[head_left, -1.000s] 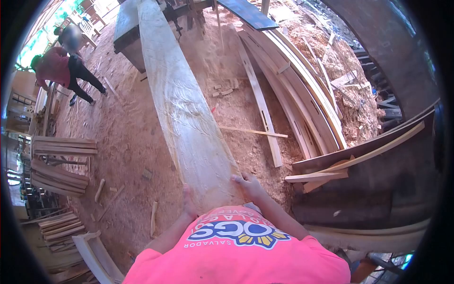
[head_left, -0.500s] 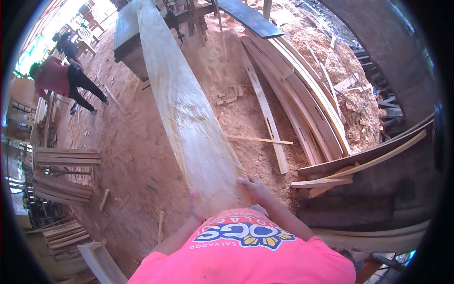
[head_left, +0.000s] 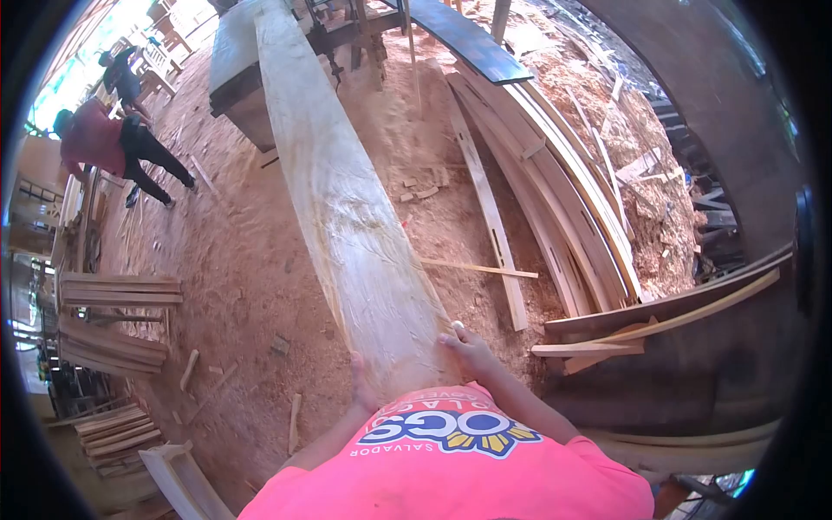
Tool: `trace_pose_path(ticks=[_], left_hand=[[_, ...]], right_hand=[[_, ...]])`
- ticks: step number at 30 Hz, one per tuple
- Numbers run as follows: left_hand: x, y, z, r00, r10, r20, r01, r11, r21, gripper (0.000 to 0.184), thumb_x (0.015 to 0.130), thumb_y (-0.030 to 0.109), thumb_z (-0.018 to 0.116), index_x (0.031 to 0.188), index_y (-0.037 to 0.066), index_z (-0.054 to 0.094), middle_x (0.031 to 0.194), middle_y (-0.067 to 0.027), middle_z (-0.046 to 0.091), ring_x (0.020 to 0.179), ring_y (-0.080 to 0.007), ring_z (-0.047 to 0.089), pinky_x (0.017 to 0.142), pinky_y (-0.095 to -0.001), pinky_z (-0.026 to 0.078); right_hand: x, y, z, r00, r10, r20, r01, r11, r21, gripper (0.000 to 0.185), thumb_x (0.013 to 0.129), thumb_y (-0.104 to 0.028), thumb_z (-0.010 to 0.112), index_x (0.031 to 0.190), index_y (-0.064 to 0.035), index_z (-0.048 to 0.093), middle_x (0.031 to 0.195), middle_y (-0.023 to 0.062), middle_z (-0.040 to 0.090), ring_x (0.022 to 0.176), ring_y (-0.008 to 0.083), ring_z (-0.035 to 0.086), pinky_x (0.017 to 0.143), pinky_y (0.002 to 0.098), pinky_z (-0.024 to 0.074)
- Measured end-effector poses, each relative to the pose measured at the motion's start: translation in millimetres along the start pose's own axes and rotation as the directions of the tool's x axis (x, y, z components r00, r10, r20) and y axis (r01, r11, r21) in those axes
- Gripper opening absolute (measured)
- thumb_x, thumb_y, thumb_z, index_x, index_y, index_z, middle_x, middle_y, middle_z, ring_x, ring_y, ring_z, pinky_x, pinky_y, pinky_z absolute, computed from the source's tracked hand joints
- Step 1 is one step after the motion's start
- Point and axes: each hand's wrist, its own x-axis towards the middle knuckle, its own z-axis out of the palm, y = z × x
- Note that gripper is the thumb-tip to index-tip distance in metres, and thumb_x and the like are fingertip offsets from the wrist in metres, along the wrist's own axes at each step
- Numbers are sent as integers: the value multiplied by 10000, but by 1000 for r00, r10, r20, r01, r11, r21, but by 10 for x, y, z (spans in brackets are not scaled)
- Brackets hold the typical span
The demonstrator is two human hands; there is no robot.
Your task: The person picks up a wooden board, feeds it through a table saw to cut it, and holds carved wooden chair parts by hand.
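Observation:
A long, wide wooden plank [head_left: 347,204] stretches from my waist away to a machine table [head_left: 238,95] at the top, where its far part rests. Its face is pale, with wavy grain and a rough patch midway. My left hand [head_left: 364,386] grips the plank's left edge close to my shirt; its fingers are partly hidden beneath. On the opposite edge, my right hand [head_left: 468,348] is closed, thumb on the top face and fingers underneath. The near end of the board almost meets my pink shirt [head_left: 459,472].
Long slotted boards [head_left: 546,182] lie stacked to the right, beside a narrow slotted board [head_left: 490,212]. A thin stick [head_left: 481,269] crosses the sawdust floor. Stacked wood pieces [head_left: 121,290] stand at left. A person in a red shirt [head_left: 94,139] bends over at upper left, another person behind.
The view has shifted slightly. Both hands keep their hold on the plank's near end, with the right thumb a little changed in position. The farther person at upper left has changed posture.

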Motion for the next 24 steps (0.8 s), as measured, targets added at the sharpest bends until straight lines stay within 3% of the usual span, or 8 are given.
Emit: trace_pose_path(ticks=[4, 7, 9, 12, 15, 18, 21, 24], left_hand=[[-24, 153, 428, 986, 134, -95, -122, 984, 131, 952, 861, 832, 445, 1476, 105, 458, 1394, -169, 567, 1227, -395, 573, 1035, -532, 483], [149, 241, 219, 972, 193, -132, -163, 963, 213, 1038, 826, 867, 436, 1516, 91, 404, 1482, -193, 485, 1334, -420, 474, 1114, -590, 384], [240, 299, 74, 978, 150, -143, -129, 981, 148, 1026, 829, 863, 437, 1511, 96, 412, 1474, -189, 492, 1330, -416, 478, 1111, -589, 387], [307, 431, 82, 969, 176, -173, -153, 979, 136, 946, 865, 822, 447, 1479, 102, 456, 1402, -167, 558, 1244, -388, 557, 1048, -547, 463], [280, 582, 373, 974, 154, -169, -137, 985, 107, 906, 883, 800, 456, 1460, 101, 482, 1369, -158, 589, 1204, -372, 595, 1017, -526, 500], [373, 717, 407, 989, 110, -100, -106, 993, 46, 905, 883, 797, 459, 1456, 97, 486, 1371, -162, 587, 1214, -370, 589, 1023, -527, 495], [547, 845, 283, 994, 94, -63, -95, 995, -14, 910, 881, 799, 461, 1458, 96, 485, 1371, -168, 586, 1226, -369, 579, 1031, -521, 488], [587, 890, 153, 979, 156, -130, -148, 986, 72, 921, 874, 805, 466, 1462, 97, 482, 1372, -166, 586, 1227, -363, 576, 1035, -511, 485]], right_hand=[[93, -330, -16, 991, 66, 113, -84, 983, 161, 536, 945, -443, 665, 1157, 49, 657, 966, 105, 702, 856, 156, 655, 743, 328, 527], [176, -501, -5, 991, 71, 110, -82, 992, 95, 535, 950, -437, 661, 1174, 48, 655, 986, 113, 704, 874, 162, 660, 764, 330, 532], [196, -592, -4, 994, 47, 100, -53, 997, 64, 539, 951, -436, 660, 1185, 49, 652, 1001, 115, 705, 884, 164, 661, 774, 328, 533], [290, -769, 40, 995, 44, 89, -50, 996, 69, 432, 957, -405, 647, 1038, 19, 670, 891, 16, 648, 810, 102, 578, 688, 299, 478], [474, -721, 104, 997, 49, 66, -59, 985, 162, 446, 957, -410, 646, 1046, 26, 672, 892, 21, 655, 814, 104, 583, 700, 296, 486], [600, -848, 78, 997, 57, 60, -62, 995, 80, 446, 961, -402, 650, 1092, 24, 666, 931, 28, 665, 824, 105, 593, 716, 292, 496], [751, -842, 156, 994, 84, 64, -97, 970, 225, 438, 972, -380, 648, 1145, 22, 648, 981, 38, 672, 831, 109, 601, 726, 293, 504], [820, -907, 134, 993, 85, 79, -98, 977, 188, 508, 951, -382, 670, 1210, 53, 638, 1025, 126, 713, 915, 167, 662, 795, 321, 537]])
